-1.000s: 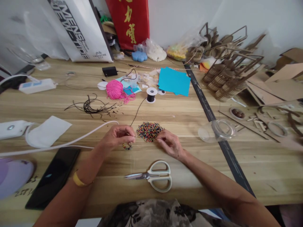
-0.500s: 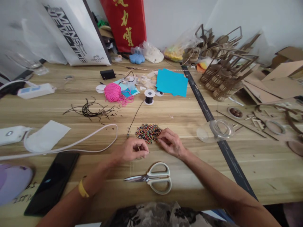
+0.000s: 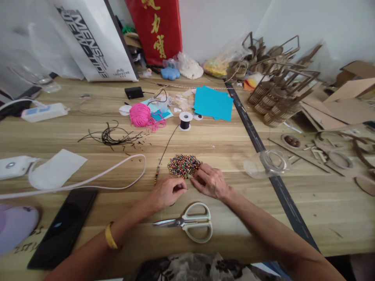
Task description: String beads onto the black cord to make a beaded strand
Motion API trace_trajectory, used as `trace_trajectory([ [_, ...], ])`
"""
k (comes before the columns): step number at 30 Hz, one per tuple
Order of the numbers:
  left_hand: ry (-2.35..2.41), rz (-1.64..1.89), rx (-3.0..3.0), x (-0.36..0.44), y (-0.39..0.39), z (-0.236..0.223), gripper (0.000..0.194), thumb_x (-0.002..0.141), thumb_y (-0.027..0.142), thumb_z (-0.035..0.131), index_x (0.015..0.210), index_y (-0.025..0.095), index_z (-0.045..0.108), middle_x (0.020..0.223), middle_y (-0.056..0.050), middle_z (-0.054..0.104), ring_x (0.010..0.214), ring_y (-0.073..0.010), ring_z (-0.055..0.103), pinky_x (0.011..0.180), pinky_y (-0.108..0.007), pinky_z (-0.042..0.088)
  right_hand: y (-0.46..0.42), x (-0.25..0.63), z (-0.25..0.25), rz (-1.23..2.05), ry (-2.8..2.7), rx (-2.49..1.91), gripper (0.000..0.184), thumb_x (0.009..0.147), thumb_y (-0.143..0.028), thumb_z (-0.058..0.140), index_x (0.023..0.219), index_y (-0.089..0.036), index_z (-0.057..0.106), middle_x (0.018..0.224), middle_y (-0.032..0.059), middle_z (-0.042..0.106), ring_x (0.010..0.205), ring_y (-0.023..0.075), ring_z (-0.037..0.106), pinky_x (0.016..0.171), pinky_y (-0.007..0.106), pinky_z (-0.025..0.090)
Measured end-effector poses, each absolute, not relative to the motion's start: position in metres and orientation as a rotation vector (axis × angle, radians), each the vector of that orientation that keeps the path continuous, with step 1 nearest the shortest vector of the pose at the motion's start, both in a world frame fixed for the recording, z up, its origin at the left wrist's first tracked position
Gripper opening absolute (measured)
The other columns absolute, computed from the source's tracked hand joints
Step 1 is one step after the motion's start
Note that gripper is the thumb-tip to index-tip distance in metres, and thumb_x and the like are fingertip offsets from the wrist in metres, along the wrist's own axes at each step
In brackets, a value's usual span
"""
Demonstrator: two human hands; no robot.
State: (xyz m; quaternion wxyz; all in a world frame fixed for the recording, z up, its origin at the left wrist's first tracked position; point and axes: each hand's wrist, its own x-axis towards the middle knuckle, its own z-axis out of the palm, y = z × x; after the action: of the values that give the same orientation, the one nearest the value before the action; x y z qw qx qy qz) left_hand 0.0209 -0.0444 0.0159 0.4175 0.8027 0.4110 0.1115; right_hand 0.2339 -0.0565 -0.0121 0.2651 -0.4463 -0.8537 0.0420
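Note:
My left hand (image 3: 170, 192) is closed in a pinch on the end of a thin black cord (image 3: 168, 143), just below a pile of small multicoloured beads (image 3: 182, 165). A short row of strung beads (image 3: 157, 174) lies along this cord behind the hand. The cord runs back to a white spool (image 3: 185, 122) wound with black cord. At the pile's right edge rests my right hand (image 3: 211, 182), its fingers pressed together; what lies between them is too small to make out. A pair of scissors (image 3: 199, 223) with cream handles lies in front of both hands.
Left stand a black phone (image 3: 63, 226), a white cable (image 3: 117, 166) and loose black cord pieces (image 3: 113, 136). Pink yarn (image 3: 140, 115) and blue sheets (image 3: 213, 103) lie farther back. At right are a clear plastic jar (image 3: 266, 164) and small brown baskets (image 3: 272, 99).
My left hand has moved right and toward me with the cord end, and the strung beads now trail along the cord. My right hand stays at the pile, shifting slightly.

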Motion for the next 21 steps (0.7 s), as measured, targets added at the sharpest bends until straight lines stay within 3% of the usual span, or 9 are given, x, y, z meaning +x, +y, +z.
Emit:
trace_trajectory([
  [13, 1.056, 0.402, 1.888, 0.0201, -0.0413, 0.0086, 0.011, 0.079, 0.023, 0.057, 0.075, 0.015, 0.064, 0.066, 0.000, 0.063, 0.059, -0.0107, 0.052, 0.057, -0.021, 0.038, -0.0552, 0.2332, -0.0128, 0.087, -2.359, -1.137, 0.014, 0.090, -0.026, 0.052, 0.083, -0.017, 0.061, 0.077, 0.0049, 0.060, 0.073, 0.0156, 0.054, 0.061, 0.026, 0.040],
  [21, 1.028, 0.483, 1.673, 0.0203, -0.0362, 0.0079, 0.010, 0.076, 0.020, 0.057, 0.072, 0.012, 0.062, 0.062, 0.000, 0.062, 0.057, -0.0101, 0.052, 0.056, -0.020, 0.040, -0.0550, 0.2306, -0.0081, 0.489, -2.177, -0.902, 0.006, 0.090, -0.019, 0.053, 0.091, -0.017, 0.058, 0.080, 0.0060, 0.064, 0.076, 0.0148, 0.059, 0.067, 0.026, 0.048],
])
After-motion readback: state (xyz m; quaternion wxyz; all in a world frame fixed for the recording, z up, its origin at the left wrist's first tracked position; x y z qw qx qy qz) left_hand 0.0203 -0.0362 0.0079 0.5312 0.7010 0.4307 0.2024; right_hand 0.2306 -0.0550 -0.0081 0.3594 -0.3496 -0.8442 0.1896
